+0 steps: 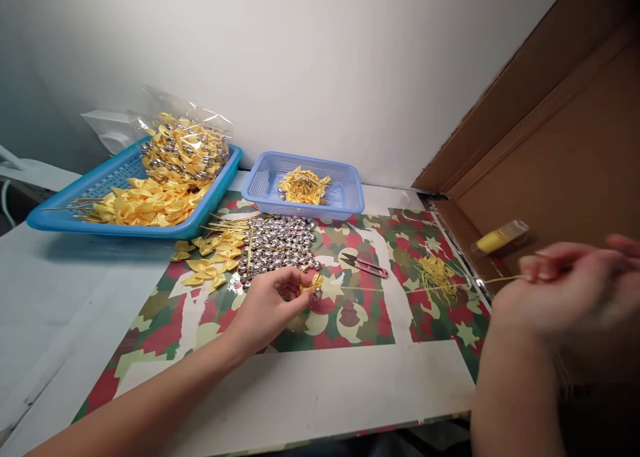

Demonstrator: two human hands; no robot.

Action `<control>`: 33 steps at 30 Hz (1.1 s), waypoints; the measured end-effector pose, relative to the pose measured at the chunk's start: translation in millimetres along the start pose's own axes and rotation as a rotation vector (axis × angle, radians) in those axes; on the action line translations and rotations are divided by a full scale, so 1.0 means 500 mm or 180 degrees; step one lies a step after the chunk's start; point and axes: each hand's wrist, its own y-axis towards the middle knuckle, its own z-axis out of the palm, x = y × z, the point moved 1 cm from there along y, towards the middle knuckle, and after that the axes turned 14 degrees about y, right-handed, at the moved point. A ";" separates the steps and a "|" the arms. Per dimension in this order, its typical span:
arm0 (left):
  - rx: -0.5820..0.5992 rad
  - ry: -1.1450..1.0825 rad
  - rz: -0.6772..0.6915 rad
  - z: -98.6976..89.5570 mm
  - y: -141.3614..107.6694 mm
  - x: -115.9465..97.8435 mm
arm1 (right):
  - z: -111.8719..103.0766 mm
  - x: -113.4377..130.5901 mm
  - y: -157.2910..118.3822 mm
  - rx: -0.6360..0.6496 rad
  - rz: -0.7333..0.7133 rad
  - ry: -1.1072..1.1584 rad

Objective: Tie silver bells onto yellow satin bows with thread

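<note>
Left hand: I'm seeing the left hand (pixel 267 305) reaching over the middle of the desk (pixel 300 383), its fingers pinching a bow (pixel 316 283).
Right hand: The right hand (pixel 575 277) is blurring at the right edge, its fingers curling closed on a thread (pixel 500 279).
Thread: From near the bow it is running right, passing the scraps (pixel 439 277).
Snips: I'm finding the snips (pixel 367 265) lying far right of the bow.
Beads: Silver beads (pixel 280 240) are piling up just beyond the left hand, with loose bows (pixel 215 257) lying left of them.
Tray: On the far left, the blue tray (pixel 120 230) is holding more bows and a filled bag (pixel 187 137).
Basket: At the far middle, the basket (pixel 300 209) is holding a yellow bunch (pixel 304 185).
Tube: A yellow tube (pixel 500 238) is resting beside the cardboard (pixel 550 143).
</note>
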 end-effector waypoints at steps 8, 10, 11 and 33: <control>0.0084 -0.0327 -0.0032 -0.001 -0.009 -0.010 | 0.103 0.016 -0.272 0.3348 0.1823 -0.0241; 0.0076 -0.0378 -0.0015 -0.001 -0.012 -0.010 | 0.104 0.015 -0.300 0.3557 0.1906 -0.0399; 0.0072 -0.0398 -0.0008 -0.001 -0.013 -0.010 | 0.102 0.013 -0.306 0.3583 0.1913 -0.0469; -0.0053 -0.0767 -0.0080 0.004 -0.021 -0.018 | 0.092 0.017 -0.314 0.3513 0.1616 -0.0493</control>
